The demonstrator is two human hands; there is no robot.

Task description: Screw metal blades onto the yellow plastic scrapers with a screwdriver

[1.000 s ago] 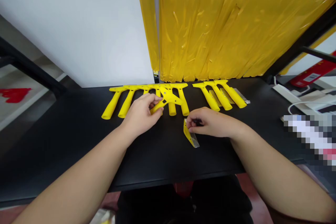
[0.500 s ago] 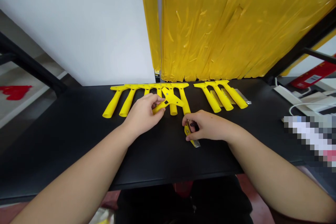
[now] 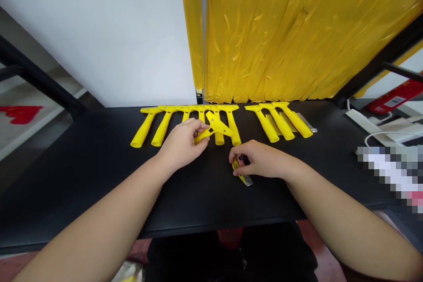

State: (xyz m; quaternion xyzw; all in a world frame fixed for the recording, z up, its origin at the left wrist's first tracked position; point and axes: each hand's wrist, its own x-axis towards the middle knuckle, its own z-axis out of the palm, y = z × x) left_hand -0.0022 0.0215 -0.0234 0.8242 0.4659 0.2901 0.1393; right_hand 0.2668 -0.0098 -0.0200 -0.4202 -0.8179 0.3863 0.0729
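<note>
My left hand [image 3: 183,143] is closed around the shaft of a yellow Y-shaped scraper handle [image 3: 217,127], its forked head pointing right. To the right, my right hand [image 3: 256,158] pinches a narrow yellow scraper head [image 3: 243,179] with a clear, shiny strip along its lower end. Something small and dark [image 3: 244,158] shows between the right fingers; I cannot make out what it is. The two held parts are apart. Behind the left hand, several matching yellow handles [image 3: 142,130] lie in a row, some partly hidden by it.
Farther right lies a group of three yellow scrapers [image 3: 268,127], with clear strips showing beside them. The black table [image 3: 194,202] backs onto a white panel [image 3: 109,35] and yellow plastic sheeting [image 3: 297,31]. White power strips and cables [image 3: 370,125] sit at the right edge.
</note>
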